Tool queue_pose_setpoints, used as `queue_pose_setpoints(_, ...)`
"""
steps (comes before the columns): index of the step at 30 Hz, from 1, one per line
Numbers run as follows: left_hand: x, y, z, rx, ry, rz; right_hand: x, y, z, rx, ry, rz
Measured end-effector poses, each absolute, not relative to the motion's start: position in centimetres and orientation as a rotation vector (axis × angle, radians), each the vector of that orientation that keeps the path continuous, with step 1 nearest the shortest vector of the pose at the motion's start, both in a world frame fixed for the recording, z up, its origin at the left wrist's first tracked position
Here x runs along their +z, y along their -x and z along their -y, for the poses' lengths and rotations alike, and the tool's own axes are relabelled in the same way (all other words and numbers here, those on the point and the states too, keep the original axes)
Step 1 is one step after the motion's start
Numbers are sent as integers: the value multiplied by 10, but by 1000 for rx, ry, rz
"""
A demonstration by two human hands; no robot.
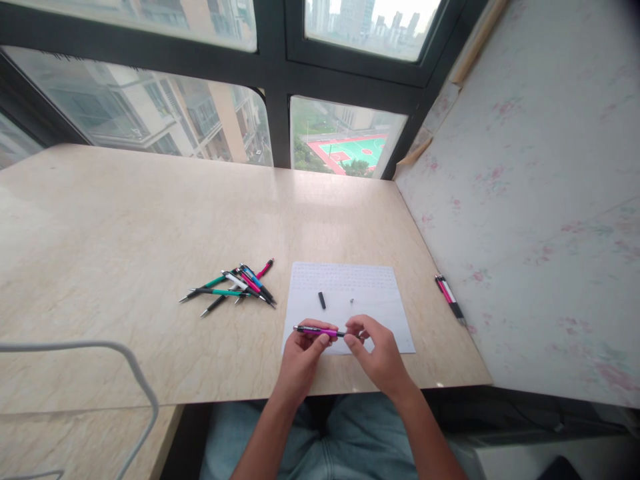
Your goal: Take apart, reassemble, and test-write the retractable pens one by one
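A purple ballpoint pen lies level above the paper, its barrel held between the thumb and fingers of my left hand. The fingertips of my right hand close at the pen's thin dark front end; whether they also pinch a small part there is too small to tell. Beyond my hands, a black rubber grip sleeve rests on the written sheet of paper. A tiny metal pen tip stands to the right of the sleeve.
To the left is a crossed pile of several pens in green, pink, blue and white. Two pens lie by the papered wall on the right. A grey cable or tube curves over the stone-patterned tabletop at front left.
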State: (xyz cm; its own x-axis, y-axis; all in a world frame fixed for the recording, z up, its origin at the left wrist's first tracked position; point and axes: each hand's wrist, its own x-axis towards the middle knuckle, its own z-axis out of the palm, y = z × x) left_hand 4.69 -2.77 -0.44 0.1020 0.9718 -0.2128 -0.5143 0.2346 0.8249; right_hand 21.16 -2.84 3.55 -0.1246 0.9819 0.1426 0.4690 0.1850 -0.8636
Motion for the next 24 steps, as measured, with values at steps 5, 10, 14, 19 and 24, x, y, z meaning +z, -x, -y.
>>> queue_pose_setpoints(5,-8,-48,27,1252,-613,-845,33,-211,29,779,1384,1761)
queue_pose_setpoints(10,-8,-48,27,1252,-598,-831,31,-210,30,776,1406,1770)
queue_pose_setpoints(14,-8,-48,27,1266,-541,-812,34,-209,31,776,1408,1767)
queue_pose_setpoints(19,-8,-48,24,1331,-332,-808,31,-215,24,940,1309,1696)
queue_pose_setpoints(24,-5,-48,23,1331,-276,-810,9,-225,-2,590,1631,1662)
